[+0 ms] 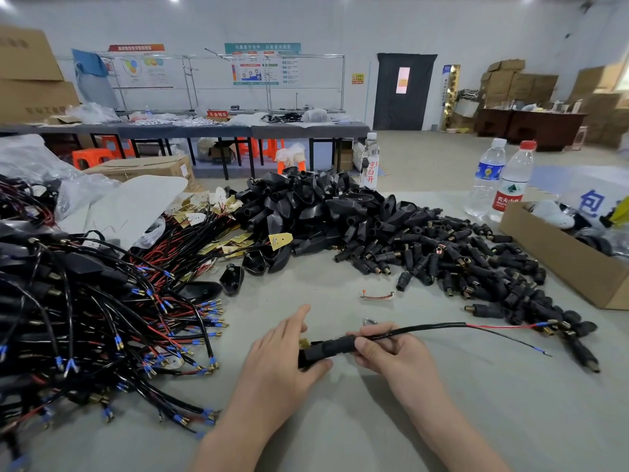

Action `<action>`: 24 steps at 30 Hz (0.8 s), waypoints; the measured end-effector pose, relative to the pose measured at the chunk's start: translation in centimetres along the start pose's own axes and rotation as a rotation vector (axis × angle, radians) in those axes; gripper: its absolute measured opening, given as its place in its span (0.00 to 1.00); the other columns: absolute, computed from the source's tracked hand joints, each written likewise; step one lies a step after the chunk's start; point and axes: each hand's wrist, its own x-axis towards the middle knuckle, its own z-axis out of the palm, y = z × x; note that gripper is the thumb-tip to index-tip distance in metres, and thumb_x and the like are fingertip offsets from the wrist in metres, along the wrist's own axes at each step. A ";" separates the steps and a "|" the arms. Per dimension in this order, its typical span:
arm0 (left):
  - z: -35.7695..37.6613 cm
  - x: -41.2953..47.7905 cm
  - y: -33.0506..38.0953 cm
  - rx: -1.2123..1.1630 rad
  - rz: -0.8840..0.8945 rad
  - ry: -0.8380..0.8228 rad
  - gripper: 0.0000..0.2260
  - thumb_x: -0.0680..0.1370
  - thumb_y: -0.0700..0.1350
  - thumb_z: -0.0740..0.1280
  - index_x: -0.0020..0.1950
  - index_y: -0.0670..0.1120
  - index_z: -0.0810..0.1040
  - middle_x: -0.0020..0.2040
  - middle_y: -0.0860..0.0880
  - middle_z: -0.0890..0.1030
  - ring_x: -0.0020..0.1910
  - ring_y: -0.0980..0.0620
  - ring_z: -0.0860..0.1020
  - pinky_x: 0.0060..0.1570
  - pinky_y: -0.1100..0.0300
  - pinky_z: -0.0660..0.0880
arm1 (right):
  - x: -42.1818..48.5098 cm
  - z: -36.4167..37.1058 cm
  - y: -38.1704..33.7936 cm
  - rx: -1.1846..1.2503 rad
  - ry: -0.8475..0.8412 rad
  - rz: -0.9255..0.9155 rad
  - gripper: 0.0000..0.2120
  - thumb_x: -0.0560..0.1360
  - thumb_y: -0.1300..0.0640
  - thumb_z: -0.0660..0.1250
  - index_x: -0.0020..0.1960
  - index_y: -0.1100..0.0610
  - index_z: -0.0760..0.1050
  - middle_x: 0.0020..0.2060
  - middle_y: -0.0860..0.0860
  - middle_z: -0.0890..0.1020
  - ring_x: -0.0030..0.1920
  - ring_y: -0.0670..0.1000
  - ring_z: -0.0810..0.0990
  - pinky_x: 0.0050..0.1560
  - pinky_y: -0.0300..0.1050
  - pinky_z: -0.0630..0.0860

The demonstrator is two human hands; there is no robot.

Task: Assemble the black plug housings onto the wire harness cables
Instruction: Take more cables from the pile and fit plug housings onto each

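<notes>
Grey bench surface [340, 420] fills the lower half of the frame; a workshop with further benches, wall charts and stacked cartons lies behind it.

Work position, lower centre:
- Left hand [282, 359]: grip is closed on a black plug housing [315, 354], thumb beneath and fingers over the top. The index finger lies straighter than the rest.
- Right hand [391, 352]: grip is narrow, thumb and curled fingers pinching the cable [425, 330] at the point where it meets the housing's barrel end.
- The two hands are close together, and the housing spans the gap between them just above the bench.
- The cable runs from the right hand toward the right of the frame and splits into a red wire [500, 326] and a black wire [510, 340], each with a blue-sleeved end.

Parts stock:
- Heap of loose housings [306, 206]: upper centre.
- Pile of small barrel connectors [459, 260] with brass tips: centre right, spreading toward the red wire's end.
- Bundle of wired harnesses [102, 318]: left side, with black and red leads and blue terminals.
- Small metal clip [377, 295]: alone on the bench, just above the hands.

Other items:
- Cardboard box [561, 264]: right edge.
- Two water bottles [500, 180]: upright, side by side, behind the box.
</notes>
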 end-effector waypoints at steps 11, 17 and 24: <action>-1.0 0.7 -0.6 -0.813 -0.258 0.030 0.34 0.67 0.67 0.74 0.69 0.61 0.69 0.57 0.54 0.81 0.51 0.61 0.81 0.47 0.66 0.77 | 0.1 -1.1 -1.1 0.261 0.039 0.020 0.06 0.76 0.69 0.66 0.53 0.65 0.76 0.50 0.57 0.86 0.50 0.50 0.86 0.46 0.36 0.81; -0.9 1.0 0.1 -1.008 -0.333 0.061 0.23 0.66 0.57 0.73 0.59 0.50 0.80 0.51 0.51 0.86 0.45 0.54 0.84 0.47 0.64 0.80 | 0.0 -1.0 -1.2 0.287 0.025 0.012 0.07 0.76 0.69 0.66 0.54 0.65 0.75 0.51 0.57 0.86 0.52 0.51 0.85 0.47 0.36 0.81; -0.6 0.8 1.0 -0.993 -0.343 0.079 0.24 0.63 0.62 0.74 0.56 0.53 0.82 0.48 0.51 0.86 0.45 0.53 0.84 0.50 0.61 0.80 | 0.0 -0.8 -1.1 0.230 0.046 -0.008 0.05 0.77 0.68 0.66 0.51 0.63 0.76 0.51 0.57 0.86 0.53 0.53 0.85 0.47 0.37 0.81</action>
